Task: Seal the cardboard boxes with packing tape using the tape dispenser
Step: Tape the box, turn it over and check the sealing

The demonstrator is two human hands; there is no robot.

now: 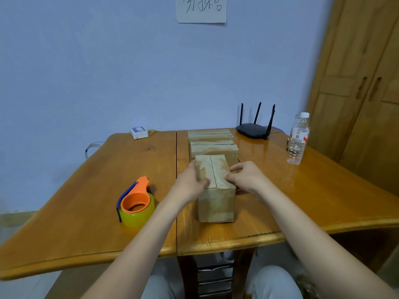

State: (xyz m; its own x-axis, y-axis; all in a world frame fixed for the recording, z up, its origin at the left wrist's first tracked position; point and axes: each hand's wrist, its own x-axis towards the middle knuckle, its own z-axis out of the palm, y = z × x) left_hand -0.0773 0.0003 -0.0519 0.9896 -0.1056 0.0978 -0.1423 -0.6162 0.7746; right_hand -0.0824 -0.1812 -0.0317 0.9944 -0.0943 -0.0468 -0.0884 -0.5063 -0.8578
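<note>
Three cardboard boxes stand in a row down the middle of the wooden table (86,201). The nearest box (216,201) has its top flaps closed, with a seam running along the middle. My left hand (190,182) grips its left top edge, thumb on the top. My right hand (246,176) grips the right top edge, fingers curled on the flap. Behind it sit a second box (216,148) and a third box (209,134). The orange tape dispenser (136,201), loaded with a yellowish tape roll, lies on the table to the left of the near box, apart from both hands.
A black router (254,129) with antennas stands at the back right. A clear water bottle (299,139) stands near the right edge. A small white device (139,132) sits at the back left. A wooden wardrobe (362,83) is on the right.
</note>
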